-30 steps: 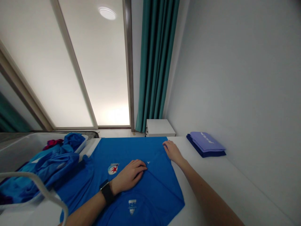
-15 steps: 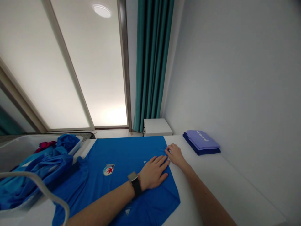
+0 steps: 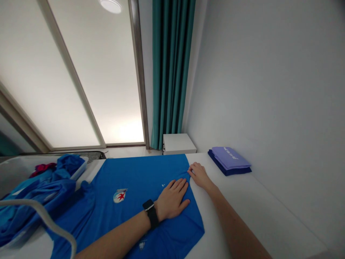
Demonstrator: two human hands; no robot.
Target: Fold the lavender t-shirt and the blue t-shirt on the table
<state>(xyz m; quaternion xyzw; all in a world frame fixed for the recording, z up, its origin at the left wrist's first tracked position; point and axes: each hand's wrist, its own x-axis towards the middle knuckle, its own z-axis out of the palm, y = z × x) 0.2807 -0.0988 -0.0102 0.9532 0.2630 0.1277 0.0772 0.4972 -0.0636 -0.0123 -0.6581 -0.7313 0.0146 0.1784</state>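
A: Examining what?
B: Viewing a blue, thin-fabric shirt (image 3: pixel 140 194) lying spread on a white tabletop (image 3: pixel 250 205); probably handling light, limp, slippery.
A: Taking hold where?
B: Favouring its side edge: apparently pinching there with the right hand (image 3: pixel 199 175), pressing palm-down with the left hand (image 3: pixel 173 199), thumb apart.
A: Checking containers?
B: Noting a white plastic tub (image 3: pixel 9 171), leftward, holding crumpled blue clothes (image 3: pixel 47 190), red cloth (image 3: pixel 43 168).

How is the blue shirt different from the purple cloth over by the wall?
The blue shirt is spread out wide, while the purple cloth is folded into a compact rectangle. The left hand lies on the blue shirt and the right hand is at its edge; neither touches the purple cloth. The blue shirt bears a badge with red in it; the purple cloth shows white lettering. Both are fabric.
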